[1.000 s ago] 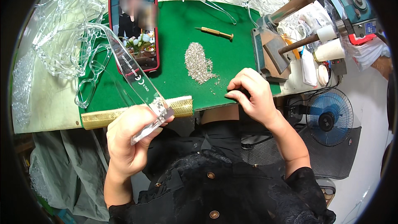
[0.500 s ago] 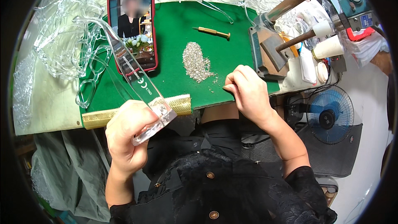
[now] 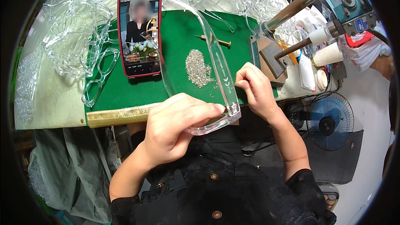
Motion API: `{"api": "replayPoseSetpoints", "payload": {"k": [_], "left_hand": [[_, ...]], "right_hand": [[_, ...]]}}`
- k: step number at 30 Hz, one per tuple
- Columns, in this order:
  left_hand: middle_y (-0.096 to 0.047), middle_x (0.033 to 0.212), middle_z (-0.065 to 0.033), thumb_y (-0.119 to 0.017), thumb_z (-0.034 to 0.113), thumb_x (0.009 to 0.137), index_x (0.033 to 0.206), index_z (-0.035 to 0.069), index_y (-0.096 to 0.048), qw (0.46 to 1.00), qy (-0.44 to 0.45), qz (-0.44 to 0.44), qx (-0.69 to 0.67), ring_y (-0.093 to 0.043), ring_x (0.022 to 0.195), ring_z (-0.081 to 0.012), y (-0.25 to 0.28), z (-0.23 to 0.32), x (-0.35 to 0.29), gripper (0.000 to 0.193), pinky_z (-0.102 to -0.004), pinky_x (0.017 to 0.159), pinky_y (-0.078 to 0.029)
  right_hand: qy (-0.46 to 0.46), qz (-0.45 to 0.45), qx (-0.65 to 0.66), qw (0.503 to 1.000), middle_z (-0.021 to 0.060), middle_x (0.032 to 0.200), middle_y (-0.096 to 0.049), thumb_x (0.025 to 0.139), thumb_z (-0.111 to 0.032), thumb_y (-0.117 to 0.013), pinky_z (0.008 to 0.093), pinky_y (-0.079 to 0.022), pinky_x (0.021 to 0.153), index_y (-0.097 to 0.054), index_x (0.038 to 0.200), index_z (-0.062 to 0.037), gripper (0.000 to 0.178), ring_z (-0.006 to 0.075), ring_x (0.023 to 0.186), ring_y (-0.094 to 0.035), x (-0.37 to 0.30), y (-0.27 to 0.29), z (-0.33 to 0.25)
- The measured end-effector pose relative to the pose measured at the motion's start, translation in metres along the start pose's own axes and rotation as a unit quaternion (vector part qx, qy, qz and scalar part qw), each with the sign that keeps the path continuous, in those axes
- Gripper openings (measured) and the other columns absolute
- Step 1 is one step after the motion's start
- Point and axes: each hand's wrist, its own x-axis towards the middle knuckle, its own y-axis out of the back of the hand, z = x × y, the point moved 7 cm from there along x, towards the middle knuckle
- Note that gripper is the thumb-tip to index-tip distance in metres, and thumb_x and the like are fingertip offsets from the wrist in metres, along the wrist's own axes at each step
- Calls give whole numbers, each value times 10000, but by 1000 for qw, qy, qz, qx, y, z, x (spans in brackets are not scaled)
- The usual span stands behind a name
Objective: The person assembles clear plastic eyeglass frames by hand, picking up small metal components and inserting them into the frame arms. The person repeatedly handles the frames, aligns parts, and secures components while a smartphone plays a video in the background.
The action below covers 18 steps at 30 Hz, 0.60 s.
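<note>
My left hand (image 3: 173, 127) grips a clear plastic eyeglass frame (image 3: 221, 73) by its front, above my lap at the table's near edge. Its temples are unfolded and point away over the green mat (image 3: 177, 87). At the hinge corner, a small star-like metal detail shows. My right hand (image 3: 259, 93) is closed in a pinch just right of that corner; whatever its fingertips hold cannot be seen. Between the hands, farther back, lies a pile of tiny glittering silvery pieces (image 3: 197, 68), several scattered beside it. Behind the pile rests a brass-coloured small screwdriver (image 3: 216, 41).
A red-cased phone (image 3: 139, 33) with its screen lit stands at the mat's left. Many clear eyeglass frames (image 3: 71, 33) heap along the left and back. A green hand press (image 3: 287, 37) stands at right. Gold mesh strip (image 3: 121, 115) lines the front edge; a blue fan (image 3: 331, 121) stands lower right.
My left hand has moved right with the eyeglass frame and turned it, bringing its hinge corner close to my right hand. The right hand has shifted slightly right, still pinched.
</note>
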Motion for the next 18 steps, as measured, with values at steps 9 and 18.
{"api": "replayPoseSetpoints", "payload": {"k": [9, 18], "left_hand": [[-692, 887, -104, -637, -73, 654, 1033, 24, -665, 1000, -7, -9, 13, -652, 742, -276, -5, -8, -3, 393, -345, 661, -510], [-687, 928, -112, -609, -94, 640, 1018, 37, -666, 1000, -2, -1, -3, -653, 784, -289, -6, -9, -7, 404, -354, 699, -514]], "right_hand": [[58, -3, -156, 986, 41, 787, -519, 809, -121, -658, 356, -349, 696, -566, 799, -79, 101, 233, 768, -523, -12, -14, -14], [42, 10, -167, 985, 40, 775, -519, 794, -89, -658, 370, -346, 700, -557, 783, -70, 104, 244, 769, -518, -19, -18, -19]]}}
